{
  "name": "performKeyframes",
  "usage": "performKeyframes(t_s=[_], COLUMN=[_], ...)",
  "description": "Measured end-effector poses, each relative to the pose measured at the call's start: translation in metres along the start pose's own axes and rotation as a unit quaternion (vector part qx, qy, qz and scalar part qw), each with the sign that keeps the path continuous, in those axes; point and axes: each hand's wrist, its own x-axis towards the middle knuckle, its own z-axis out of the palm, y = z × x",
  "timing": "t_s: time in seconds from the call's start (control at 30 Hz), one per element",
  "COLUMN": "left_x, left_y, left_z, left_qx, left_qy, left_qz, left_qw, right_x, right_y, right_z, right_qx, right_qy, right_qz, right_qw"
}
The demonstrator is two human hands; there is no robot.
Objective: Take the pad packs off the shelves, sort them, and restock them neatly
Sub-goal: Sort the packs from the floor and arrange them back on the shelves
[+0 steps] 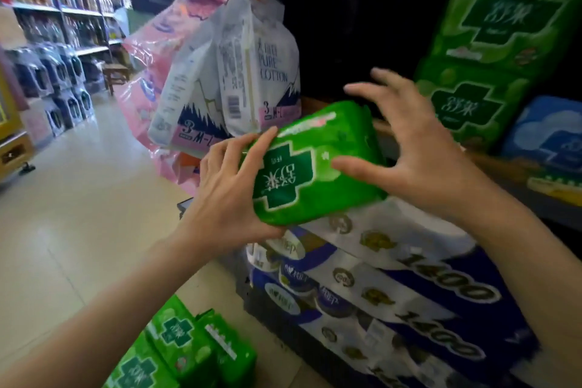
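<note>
A green pad pack (308, 167) sits at the centre of the view, tilted, its dark green cross facing up and toward the person. The left hand (233, 189) grips its near end from nine o'clock, fingers curled over the top edge and thumb tucked beneath. The right hand (412, 148) is at three o'clock of the pack with fingers spread wide and straight; only its thumb lies across the pack's face, the other fingers clear of it above the far end.

The pack's far end is hidden behind the right palm, and whether its underside rests on the toilet-roll bundles (393, 277) stacked below at six o'clock cannot be told. More green packs (491, 50) stand on the shelf (504, 164) at two o'clock, blurred, with a blue pack (548, 138) beside them cut off by the frame's edge. At seven o'clock further green packs (189, 343) lie on the floor (78, 198), partly cropped. White hanging packs (252, 72) dangle at twelve o'clock in front of pink ones (141, 72).

Both forearms reach in from the bottom edge, bare, converging on the pack.
</note>
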Motion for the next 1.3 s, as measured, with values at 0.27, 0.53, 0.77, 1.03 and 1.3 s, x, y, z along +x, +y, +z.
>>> performKeyframes(t_s=[0.27,0.53,0.77,1.03,1.3], left_x=[0.073,0.115,0.119,0.119,0.121], left_y=[0.07,0.049,0.034,0.024,0.027], left_z=[0.008,0.014,0.035,0.061,0.077], left_qx=[-0.224,-0.227,-0.176,-0.175,-0.175], left_qy=[0.113,0.088,0.087,0.051,0.033], left_qz=[-0.173,-0.079,-0.078,-0.096,-0.069], left_qw=[0.952,0.967,0.977,0.979,0.982], right_x=[0.006,0.109,0.18,0.163,0.163], right_y=[-0.009,0.034,0.093,0.115,0.15], right_z=[0.016,-0.051,-0.023,-0.026,0.01], right_qx=[0.252,-0.03,-0.205,-0.248,-0.417], right_qy=[0.174,0.212,-0.083,-0.162,-0.185], right_qz=[0.108,0.076,0.134,0.05,0.051], right_qw=[0.946,0.974,0.966,0.954,0.889])
